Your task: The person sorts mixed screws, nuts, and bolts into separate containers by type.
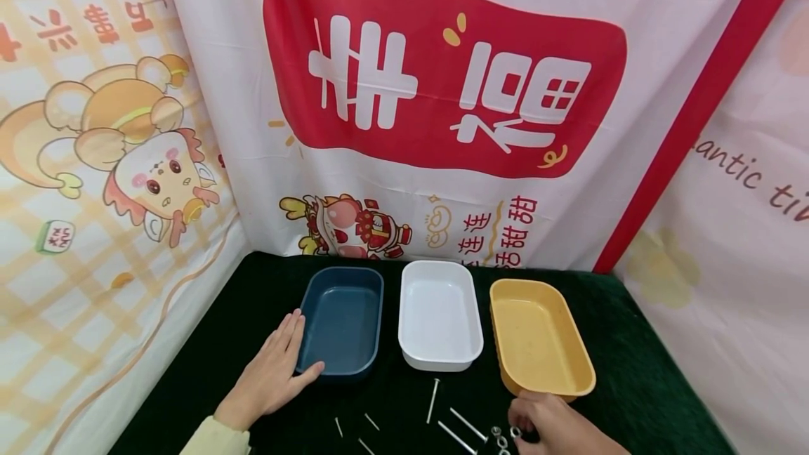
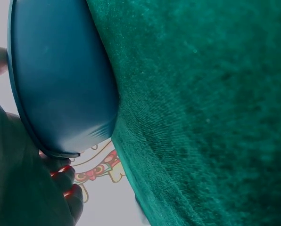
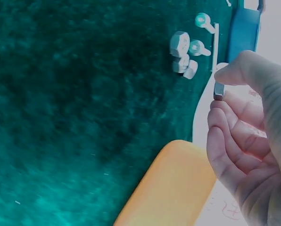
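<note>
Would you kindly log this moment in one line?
left hand: touches blue tray; right hand: pinches metal nut; green cloth: bolts, other nuts, white tray, yellow tray

I'm standing by what looks like a makeshift booth: printed cloths (image 1: 442,90) are hanging around a green-covered table (image 1: 645,371).

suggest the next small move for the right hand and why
I'd probably lift the nut over the yellow tray's near rim and lower it in: the right hand pinches it between thumb and fingers, close to that tray's near end.
</note>
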### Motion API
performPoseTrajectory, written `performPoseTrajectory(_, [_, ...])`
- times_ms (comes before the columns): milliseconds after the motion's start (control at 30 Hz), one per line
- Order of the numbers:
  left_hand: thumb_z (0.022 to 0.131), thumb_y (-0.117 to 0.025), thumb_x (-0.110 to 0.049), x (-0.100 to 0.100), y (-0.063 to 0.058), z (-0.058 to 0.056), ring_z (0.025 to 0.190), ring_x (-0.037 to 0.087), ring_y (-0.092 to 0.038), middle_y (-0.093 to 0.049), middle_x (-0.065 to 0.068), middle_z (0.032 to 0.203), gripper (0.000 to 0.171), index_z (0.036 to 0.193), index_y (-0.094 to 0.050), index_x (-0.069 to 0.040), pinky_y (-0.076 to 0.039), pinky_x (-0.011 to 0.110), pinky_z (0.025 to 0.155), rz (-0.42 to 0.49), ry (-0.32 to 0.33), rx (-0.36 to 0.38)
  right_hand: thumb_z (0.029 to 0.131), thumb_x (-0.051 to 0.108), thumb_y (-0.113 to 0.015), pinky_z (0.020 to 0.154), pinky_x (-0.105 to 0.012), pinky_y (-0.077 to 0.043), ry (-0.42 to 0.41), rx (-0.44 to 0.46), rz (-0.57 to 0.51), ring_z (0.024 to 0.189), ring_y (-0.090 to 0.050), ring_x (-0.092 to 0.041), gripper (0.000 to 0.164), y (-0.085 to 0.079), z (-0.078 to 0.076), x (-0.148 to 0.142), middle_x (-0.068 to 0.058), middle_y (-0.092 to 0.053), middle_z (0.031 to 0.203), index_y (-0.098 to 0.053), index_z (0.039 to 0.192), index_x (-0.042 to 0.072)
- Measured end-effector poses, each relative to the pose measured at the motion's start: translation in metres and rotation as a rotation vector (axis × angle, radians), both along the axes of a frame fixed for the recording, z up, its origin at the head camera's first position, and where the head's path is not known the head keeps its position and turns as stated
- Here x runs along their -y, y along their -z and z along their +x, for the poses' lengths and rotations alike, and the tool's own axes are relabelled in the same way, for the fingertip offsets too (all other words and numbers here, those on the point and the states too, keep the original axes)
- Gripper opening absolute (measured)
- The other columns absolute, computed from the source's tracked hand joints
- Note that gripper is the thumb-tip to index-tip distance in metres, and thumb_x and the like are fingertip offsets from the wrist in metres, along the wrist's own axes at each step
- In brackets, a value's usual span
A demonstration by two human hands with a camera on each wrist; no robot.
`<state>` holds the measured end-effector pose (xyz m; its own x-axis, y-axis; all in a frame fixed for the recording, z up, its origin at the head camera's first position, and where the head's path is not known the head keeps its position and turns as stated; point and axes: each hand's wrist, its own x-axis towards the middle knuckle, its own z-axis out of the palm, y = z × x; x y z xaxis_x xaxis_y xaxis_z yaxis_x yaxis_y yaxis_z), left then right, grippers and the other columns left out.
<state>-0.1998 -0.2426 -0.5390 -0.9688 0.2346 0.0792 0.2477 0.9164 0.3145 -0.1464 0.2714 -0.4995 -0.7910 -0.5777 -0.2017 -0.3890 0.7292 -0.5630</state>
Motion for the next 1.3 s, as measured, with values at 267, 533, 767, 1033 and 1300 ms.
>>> performPoseTrajectory(267, [0.100, -0.052, -0.072, 0.000, 0.000, -0.002, 0.164, 0.042, -0.017, -0.015, 0.018, 0.178, 0.103, 0.167, -0.021, 0.000, -0.023, 0.065, 0.130, 0.002, 0.002, 0.002, 0.091, 0.023, -0.080, 0.066, -0.018, -0.053, -0.020, -0.027, 0.038, 0.074, -0.057, 0.003, 0.011, -0.019, -0.003, 0.012, 0.020, -0.061, 0.085, -0.075, 0.100, 0.026])
performPoseTrajectory(533, [0.100, -0.052, -0.071, -0.001, 0.000, -0.002, 0.164, 0.042, -0.018, -0.014, 0.018, 0.178, 0.103, 0.167, -0.021, 0.000, -0.024, 0.065, 0.130, -0.003, 0.004, 0.003, 0.090, 0.020, -0.080, 0.067, -0.015, -0.053, -0.093, -0.175, 0.019, 0.076, -0.055, 0.007, 0.011, -0.033, -0.015, 0.027, 0.019, -0.061, 0.088, -0.071, 0.096, 0.024])
performPoseTrajectory(767, [0.100, -0.052, -0.071, 0.000, 0.000, -0.002, 0.164, 0.042, -0.018, -0.016, 0.019, 0.177, 0.103, 0.167, -0.021, 0.000, -0.024, 0.065, 0.130, -0.005, 0.004, 0.001, 0.089, 0.021, -0.081, 0.065, -0.015, -0.051, -0.132, -0.291, 0.042, 0.074, -0.052, 0.007, 0.012, -0.045, -0.029, 0.041, 0.016, -0.059, 0.084, -0.070, 0.092, 0.026])
performPoseTrajectory(1033, [0.100, -0.051, -0.073, 0.000, 0.000, -0.003, 0.164, 0.042, -0.018, -0.015, 0.019, 0.177, 0.103, 0.167, -0.021, 0.000, -0.024, 0.065, 0.130, -0.010, -0.002, 0.008, 0.090, 0.022, -0.080, 0.069, -0.014, -0.055, -0.174, -0.337, 0.078, 0.075, -0.055, 0.006, 0.008, -0.053, -0.046, 0.063, 0.011, -0.065, 0.087, -0.074, 0.094, 0.021])
performPoseTrajectory(1300, [0.100, -0.051, -0.072, 0.000, -0.001, -0.003, 0.164, 0.042, -0.017, -0.014, 0.019, 0.178, 0.103, 0.167, -0.021, 0.000, -0.024, 0.065, 0.130, -0.009, -0.001, 0.007, 0.088, 0.019, -0.081, 0.065, -0.012, -0.052, -0.263, -0.385, 0.097, 0.073, -0.052, 0.006, 0.010, -0.051, -0.065, 0.089, 0.008, -0.064, 0.085, -0.074, 0.094, 0.016])
